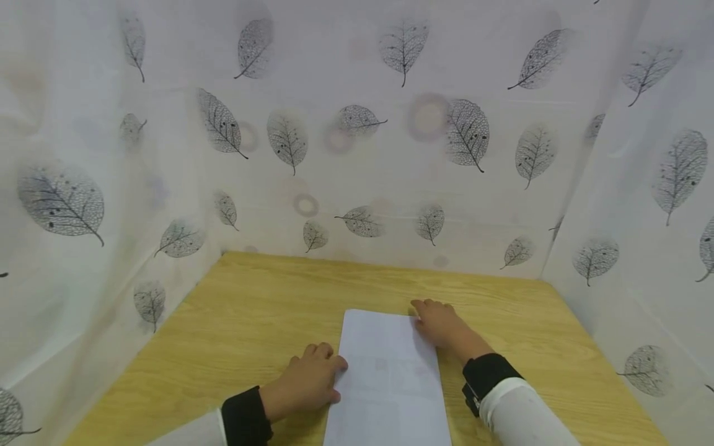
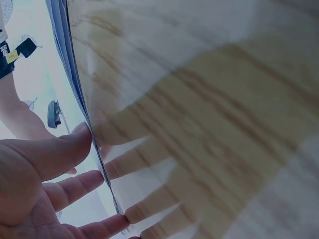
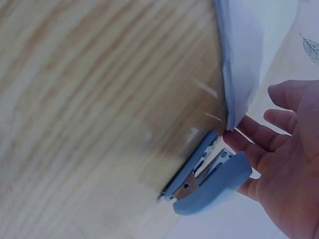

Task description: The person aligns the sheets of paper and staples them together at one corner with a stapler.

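A stack of white paper sheets (image 1: pixel 385 378) lies flat on the wooden table, running toward the person. My left hand (image 1: pixel 309 378) is at its left long edge; in the left wrist view the thumb and fingertips (image 2: pixel 115 222) touch the table right along that edge. Up at the far right corner of the sheets is my right hand (image 1: pixel 443 325). Its fingertips touch the corner in the right wrist view, while the thumb (image 3: pixel 286 94) stands apart. A blue-grey stapler (image 3: pixel 214 184) rests on the table just beyond the right fingers, hidden behind that hand in the head view.
The yellow wood-grain table (image 1: pixel 268 297) reaches back to a pale curtain (image 1: pixel 368 179) printed with dark leaves. Curtain also closes off the left and right sides. Both wrists wear black bands (image 1: pixel 488 375).
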Demonstrator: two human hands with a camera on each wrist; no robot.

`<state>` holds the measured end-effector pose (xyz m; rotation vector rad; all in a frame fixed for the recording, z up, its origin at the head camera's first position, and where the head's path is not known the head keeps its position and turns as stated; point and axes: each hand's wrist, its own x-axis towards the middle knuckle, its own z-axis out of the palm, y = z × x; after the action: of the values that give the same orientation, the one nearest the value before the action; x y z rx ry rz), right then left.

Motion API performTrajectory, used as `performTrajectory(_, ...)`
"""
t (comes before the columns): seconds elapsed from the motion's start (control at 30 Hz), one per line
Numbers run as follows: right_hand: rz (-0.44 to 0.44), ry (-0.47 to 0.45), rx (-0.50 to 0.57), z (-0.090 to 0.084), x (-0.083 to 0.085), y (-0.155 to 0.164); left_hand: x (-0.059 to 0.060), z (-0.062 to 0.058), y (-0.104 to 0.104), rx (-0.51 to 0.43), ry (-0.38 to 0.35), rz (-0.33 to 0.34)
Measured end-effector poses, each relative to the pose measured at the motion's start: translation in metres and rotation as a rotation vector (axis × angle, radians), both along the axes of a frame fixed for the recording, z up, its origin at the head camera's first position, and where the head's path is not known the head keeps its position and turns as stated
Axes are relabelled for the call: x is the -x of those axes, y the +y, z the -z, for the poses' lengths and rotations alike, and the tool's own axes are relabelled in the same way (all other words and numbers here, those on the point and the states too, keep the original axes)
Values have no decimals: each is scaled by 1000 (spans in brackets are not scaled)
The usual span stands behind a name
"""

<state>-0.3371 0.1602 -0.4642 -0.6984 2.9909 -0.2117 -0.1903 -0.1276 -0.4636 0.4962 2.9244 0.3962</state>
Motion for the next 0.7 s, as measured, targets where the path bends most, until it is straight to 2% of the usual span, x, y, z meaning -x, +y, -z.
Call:
performTrajectory(0.17, 6, -37, 1, -3, 1, -1, -1, -2, 1, -4, -9, -11)
performTrajectory(0.4, 17, 17, -70, -5, 2, -2, -1, -3, 1, -11, -15, -15)
performTrajectory(0.53, 16, 29, -60, -6, 1, -4, -1, -7, 3, -19, -24, -19)
performTrajectory(0.7, 49, -19, -20, -4, 4, -5, 0, -7, 4, -14, -28, -21)
